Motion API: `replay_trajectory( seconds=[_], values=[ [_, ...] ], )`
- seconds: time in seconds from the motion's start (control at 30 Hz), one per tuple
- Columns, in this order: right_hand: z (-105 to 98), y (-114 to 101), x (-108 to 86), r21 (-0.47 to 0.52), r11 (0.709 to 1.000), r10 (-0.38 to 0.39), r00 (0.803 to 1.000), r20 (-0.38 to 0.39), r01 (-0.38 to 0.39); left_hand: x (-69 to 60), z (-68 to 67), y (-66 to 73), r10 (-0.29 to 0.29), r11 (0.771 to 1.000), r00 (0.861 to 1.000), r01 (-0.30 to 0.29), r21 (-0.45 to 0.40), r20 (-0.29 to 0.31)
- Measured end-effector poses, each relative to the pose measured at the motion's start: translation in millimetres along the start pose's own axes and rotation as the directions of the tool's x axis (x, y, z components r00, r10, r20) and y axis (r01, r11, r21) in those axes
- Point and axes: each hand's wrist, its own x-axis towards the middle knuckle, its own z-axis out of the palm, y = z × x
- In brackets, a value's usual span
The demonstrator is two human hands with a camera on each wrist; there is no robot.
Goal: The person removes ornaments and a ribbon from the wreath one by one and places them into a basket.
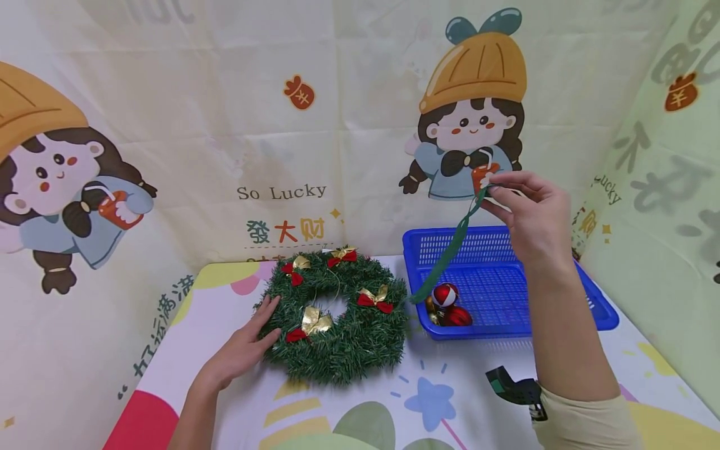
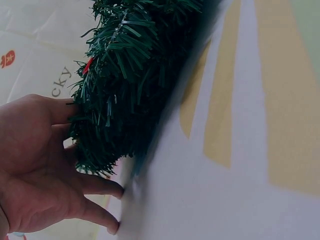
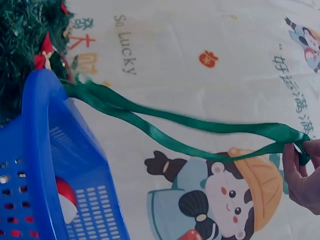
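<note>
A green wreath (image 1: 360,350) with several red and gold bows lies on the table, left of the basket. My left hand (image 1: 245,347) rests against its left side, fingers spread; in the left wrist view that hand (image 2: 45,165) has two fingertips on the tabletop and others at the wreath (image 2: 120,75). Raised above the basket, my right hand (image 1: 534,209) pinches the end of a green ribbon (image 1: 452,250). The ribbon slants down to the wreath's right edge. In the right wrist view the ribbon (image 3: 190,122) forms a long loop, pinched at the fingertips of the right hand (image 3: 305,175).
A blue plastic basket (image 1: 604,315) stands at the right of the table, with several red, white and gold baubles (image 1: 452,312) in its left front corner. A printed cloth (image 1: 360,156) hangs behind the table. The tabletop (image 1: 439,369) has a colourful print.
</note>
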Motion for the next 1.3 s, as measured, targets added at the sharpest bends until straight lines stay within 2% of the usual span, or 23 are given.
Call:
replay_trajectory(
  seconds=[0.33, 0.43, 0.7, 0.83, 1.3],
  values=[
    [-14.0, -2.6, 5.9, 0.017, 1.000, -0.015, 0.997, -0.082, 0.016, 0.5, 0.0, -1.7, -0.006, 1.000, 1.000, 0.006, 0.002, 0.000],
    [-16.9, -1.9, 5.5, 0.009, 1.000, -0.008, 0.996, -0.086, 0.009, 0.7, 0.1, -2.3, -0.010, 1.000, 1.000, 0.010, 0.002, 0.002],
    [-20.0, 9.9, 1.7, -0.084, 0.996, 0.014, 1.000, -0.021, -0.015, 0.5, 0.9, -2.5, -0.018, 1.000, 1.000, 0.018, 0.000, 0.003],
    [-20.6, 16.5, -0.7, -0.134, 0.991, 0.025, 1.000, -0.017, -0.027, 0.3, 1.6, -2.3, -0.016, 1.000, 1.000, 0.016, 0.002, 0.001],
    [-20.9, 37.6, -7.5, -0.183, 0.980, 0.078, 0.997, 0.017, -0.074, 0.7, 1.3, 0.0, -0.015, 1.000, 1.000, 0.015, 0.017, 0.001]
  ],
)
